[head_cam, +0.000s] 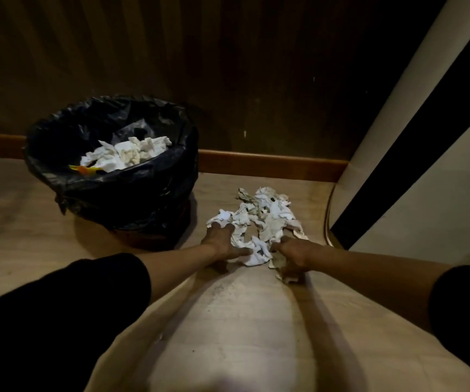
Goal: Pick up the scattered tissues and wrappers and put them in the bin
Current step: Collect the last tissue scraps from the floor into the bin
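Dim, warm light; edges warped (soft blur).

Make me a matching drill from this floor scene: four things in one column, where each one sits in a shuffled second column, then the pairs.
Things
1. bin
2. pile of tissues
3. left hand
4. orange wrapper

Places
A. inside the black liner, beside white tissues
B. on the floor, between the bin and the white panel
C. against the wooden skirting, left of the pile
D. pressed on the near left edge of the pile

Pairs: 1-C, 2-B, 3-D, 4-A
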### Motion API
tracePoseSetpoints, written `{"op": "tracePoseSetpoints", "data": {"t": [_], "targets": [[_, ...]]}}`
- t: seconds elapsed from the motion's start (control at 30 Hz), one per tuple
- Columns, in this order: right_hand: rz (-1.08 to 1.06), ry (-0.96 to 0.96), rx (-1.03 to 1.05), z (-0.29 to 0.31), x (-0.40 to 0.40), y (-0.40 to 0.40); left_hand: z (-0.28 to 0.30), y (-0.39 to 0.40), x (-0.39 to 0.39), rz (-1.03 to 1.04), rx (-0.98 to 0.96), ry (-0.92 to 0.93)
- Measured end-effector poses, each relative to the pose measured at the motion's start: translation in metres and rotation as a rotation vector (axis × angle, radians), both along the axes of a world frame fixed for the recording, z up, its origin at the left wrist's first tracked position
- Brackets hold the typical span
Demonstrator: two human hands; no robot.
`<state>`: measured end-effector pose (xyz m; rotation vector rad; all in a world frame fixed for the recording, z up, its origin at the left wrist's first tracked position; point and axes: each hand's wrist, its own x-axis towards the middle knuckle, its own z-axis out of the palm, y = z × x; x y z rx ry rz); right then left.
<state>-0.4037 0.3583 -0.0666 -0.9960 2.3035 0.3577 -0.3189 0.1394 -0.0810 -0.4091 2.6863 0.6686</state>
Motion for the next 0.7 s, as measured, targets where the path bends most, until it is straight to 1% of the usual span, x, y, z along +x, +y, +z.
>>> {"op": "tracePoseSetpoints", "data": {"t": [0.1, 0.2, 0.27, 0.33, 0.4, 0.47, 0.5, 0.6, 0.7], "targets": [[0.003, -0.035, -0.109, -0.011, -0.008, 0.004, -0.014, 0.012, -0.001, 0.053, -0.014, 0.018], [-0.007, 0.019, -0.263, -0.010, -0.022, 0.008, -0.025, 0.020, -0.005, 0.040, -0.055, 0.023], [-0.113, 0.089, -0.381, -0.007, -0.033, 0.011, -0.032, 0.023, -0.007, 0.007, -0.084, 0.036], [-0.230, 0.159, -0.470, -0.008, -0.045, 0.009, -0.036, 0.023, -0.009, -0.031, -0.126, 0.107], [-0.347, 0.187, -0.481, -0.012, -0.055, 0.003, -0.039, 0.021, -0.010, -0.069, -0.096, 0.166], [-0.473, 0.176, -0.427, -0.020, -0.060, -0.004, -0.043, 0.016, -0.012, -0.075, -0.002, 0.179], [-0.495, 0.190, -0.381, -0.025, -0.060, -0.006, -0.046, 0.012, -0.014, -0.073, 0.036, 0.175], [-0.477, 0.231, -0.290, -0.038, -0.058, -0.006, -0.049, 0.000, -0.021, -0.086, 0.062, 0.187], [-0.461, 0.175, -0.354, -0.043, -0.057, -0.002, -0.042, -0.011, -0.034, -0.052, 0.076, 0.253]]}}
